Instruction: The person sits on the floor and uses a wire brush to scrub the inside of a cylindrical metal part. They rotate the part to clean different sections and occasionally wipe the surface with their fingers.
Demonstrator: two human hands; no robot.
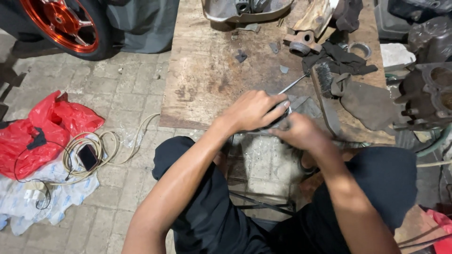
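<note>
Paved brick floor, with a worn wooden board [212,70] laid low as a workbench, its near edge just above 2 knees in dark trousers. At that near edge of the board: left hand [252,110] clenched over a small dark part [278,117], knuckles up, fingers wrapped round it. Right hand [301,131] touching the same part from the near side, fingers curled in; exact hold hidden behind the left hand, so cannot tell whether pinching or only steadying. A thin metal rod [292,84] slanting out from under the left hand toward the far right of the board, possibly a tool shaft. Just right of the hands on the board: a wire brush [324,77], a black rag [341,59], a flat grey scrap. Far end of the board: a metal engine casing [245,9] and a small round fitting [301,44]. Off the board's right edge, a dark engine block [431,94]. Well left of the board, on the floor: a red plastic bag [42,129], coiled cable with a phone [88,156], an orange wheel [61,21].

Likely risk: part held over the board's edge, so a slip drops it between the knees; rod slipping under force could jab the right hand.
</note>
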